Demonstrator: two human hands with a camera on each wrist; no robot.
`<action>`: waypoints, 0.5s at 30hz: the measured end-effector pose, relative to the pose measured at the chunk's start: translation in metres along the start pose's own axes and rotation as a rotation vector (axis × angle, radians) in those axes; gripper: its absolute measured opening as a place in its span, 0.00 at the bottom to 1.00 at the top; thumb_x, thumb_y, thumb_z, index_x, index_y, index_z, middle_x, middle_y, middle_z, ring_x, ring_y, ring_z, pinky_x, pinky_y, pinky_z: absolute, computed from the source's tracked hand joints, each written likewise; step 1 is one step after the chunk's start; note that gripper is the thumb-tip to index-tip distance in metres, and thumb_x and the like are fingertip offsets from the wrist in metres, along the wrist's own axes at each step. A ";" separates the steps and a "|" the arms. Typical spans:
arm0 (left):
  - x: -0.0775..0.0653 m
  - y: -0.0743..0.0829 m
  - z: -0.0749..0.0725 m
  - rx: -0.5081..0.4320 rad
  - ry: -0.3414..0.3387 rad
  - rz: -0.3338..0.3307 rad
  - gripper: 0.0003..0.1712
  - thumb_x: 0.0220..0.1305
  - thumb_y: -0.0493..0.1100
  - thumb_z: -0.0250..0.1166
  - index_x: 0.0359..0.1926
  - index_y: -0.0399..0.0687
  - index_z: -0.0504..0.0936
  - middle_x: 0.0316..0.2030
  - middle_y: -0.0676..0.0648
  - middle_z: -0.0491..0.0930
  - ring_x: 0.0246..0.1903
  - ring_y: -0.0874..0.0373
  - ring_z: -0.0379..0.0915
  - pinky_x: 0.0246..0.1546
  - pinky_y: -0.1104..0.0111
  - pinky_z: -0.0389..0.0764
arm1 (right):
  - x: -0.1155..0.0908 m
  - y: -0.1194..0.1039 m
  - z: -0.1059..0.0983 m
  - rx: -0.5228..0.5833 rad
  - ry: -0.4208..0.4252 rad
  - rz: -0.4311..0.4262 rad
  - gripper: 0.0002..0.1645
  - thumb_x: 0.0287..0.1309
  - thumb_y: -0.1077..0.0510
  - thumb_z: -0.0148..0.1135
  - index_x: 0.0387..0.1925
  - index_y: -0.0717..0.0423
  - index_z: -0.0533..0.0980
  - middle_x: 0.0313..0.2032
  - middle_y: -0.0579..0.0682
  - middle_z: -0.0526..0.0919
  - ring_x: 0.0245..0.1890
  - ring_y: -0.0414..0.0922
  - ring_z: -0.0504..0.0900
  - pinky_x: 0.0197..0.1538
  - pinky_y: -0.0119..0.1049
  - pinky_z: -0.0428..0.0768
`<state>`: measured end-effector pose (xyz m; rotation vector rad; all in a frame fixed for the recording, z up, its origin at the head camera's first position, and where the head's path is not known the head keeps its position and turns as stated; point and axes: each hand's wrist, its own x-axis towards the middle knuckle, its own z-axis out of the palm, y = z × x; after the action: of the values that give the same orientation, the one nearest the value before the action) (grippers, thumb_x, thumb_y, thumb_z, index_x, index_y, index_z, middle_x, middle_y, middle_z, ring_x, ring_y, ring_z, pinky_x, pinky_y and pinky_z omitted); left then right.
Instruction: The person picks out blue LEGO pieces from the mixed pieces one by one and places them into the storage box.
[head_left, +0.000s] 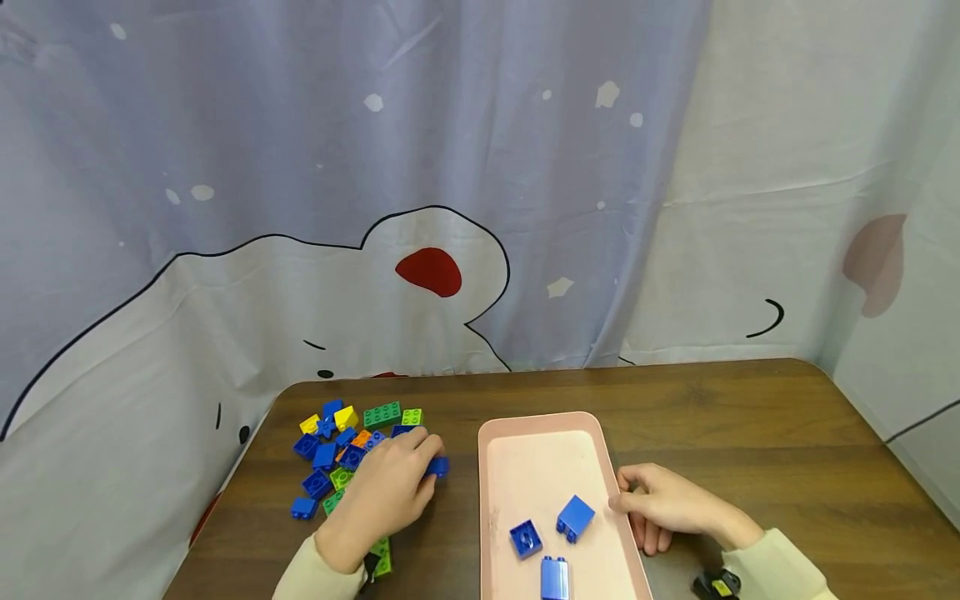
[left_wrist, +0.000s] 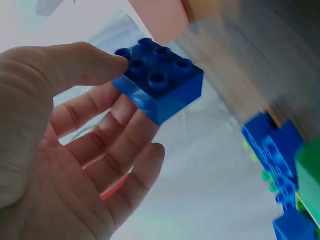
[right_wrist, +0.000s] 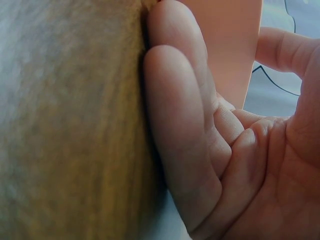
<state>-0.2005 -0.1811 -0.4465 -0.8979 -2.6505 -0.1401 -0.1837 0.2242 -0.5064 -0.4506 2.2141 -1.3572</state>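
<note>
The brown wood-grain surface carries a pink rectangular tray, right rim pinched by the right hand. The left hand's fingers grip a blue studded plastic brick (thumb overlapping) at their tray-side tips, left of the tray.

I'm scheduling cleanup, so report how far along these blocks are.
Apparently done: three blue blocks lie in the pink tray. In hand: the left hand holds another blue block; the right hand grips the tray's rim. Probably left: the loose blue blocks outside it.
</note>
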 end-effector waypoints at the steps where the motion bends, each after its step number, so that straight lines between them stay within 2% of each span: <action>1: 0.002 0.003 0.000 -0.023 0.001 0.004 0.11 0.55 0.45 0.69 0.41 0.54 0.81 0.35 0.57 0.75 0.31 0.65 0.70 0.35 0.67 0.78 | 0.000 0.000 0.000 0.001 0.001 -0.002 0.16 0.65 0.48 0.58 0.33 0.58 0.70 0.16 0.55 0.81 0.12 0.52 0.80 0.16 0.48 0.76; 5: 0.009 0.014 0.001 -0.085 0.007 0.026 0.12 0.56 0.46 0.69 0.42 0.56 0.81 0.35 0.58 0.75 0.31 0.66 0.68 0.37 0.67 0.78 | -0.001 -0.002 0.000 0.001 -0.001 -0.001 0.17 0.65 0.48 0.58 0.33 0.59 0.70 0.16 0.55 0.81 0.12 0.51 0.80 0.16 0.47 0.76; 11: 0.018 0.028 0.008 -0.071 0.048 0.084 0.12 0.57 0.47 0.67 0.44 0.56 0.81 0.35 0.58 0.74 0.31 0.66 0.66 0.36 0.68 0.76 | -0.001 -0.003 0.000 -0.002 0.003 -0.002 0.16 0.65 0.48 0.58 0.33 0.58 0.70 0.16 0.55 0.81 0.12 0.51 0.80 0.16 0.47 0.76; 15: 0.023 0.037 0.011 -0.066 0.053 0.114 0.13 0.59 0.49 0.67 0.44 0.56 0.80 0.36 0.58 0.73 0.31 0.65 0.65 0.34 0.69 0.74 | -0.002 -0.004 0.001 0.003 0.008 -0.002 0.16 0.65 0.48 0.58 0.32 0.58 0.70 0.16 0.56 0.80 0.13 0.52 0.80 0.16 0.48 0.76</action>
<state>-0.1979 -0.1361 -0.4495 -1.0498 -2.5520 -0.2221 -0.1813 0.2230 -0.5027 -0.4473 2.2182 -1.3647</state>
